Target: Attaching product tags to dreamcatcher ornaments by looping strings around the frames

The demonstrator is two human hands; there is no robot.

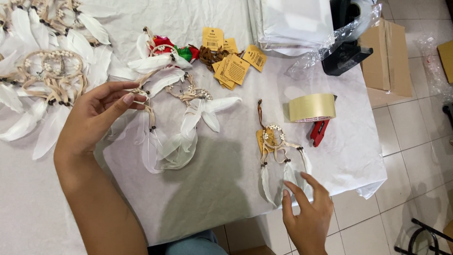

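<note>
A small dreamcatcher [275, 144] with white feathers, a beaded ring and a yellow tag lies near the table's front right edge. My right hand [307, 212] rests just below it, fingers spread, fingertips touching the feather ends. My left hand [96, 115] hovers at the left over a loose heap of white-feathered dreamcatchers [177, 115], thumb and fingers pinched on a tan cord with dark beads.
More white dreamcatchers [47, 71] are piled at the far left. Yellow tags [234, 61] on brown cords lie at the back, beside red and green feathers [174, 49]. A tape roll on a red dispenser [312, 111], stacked clear bags [295, 21], a cardboard box [389, 56].
</note>
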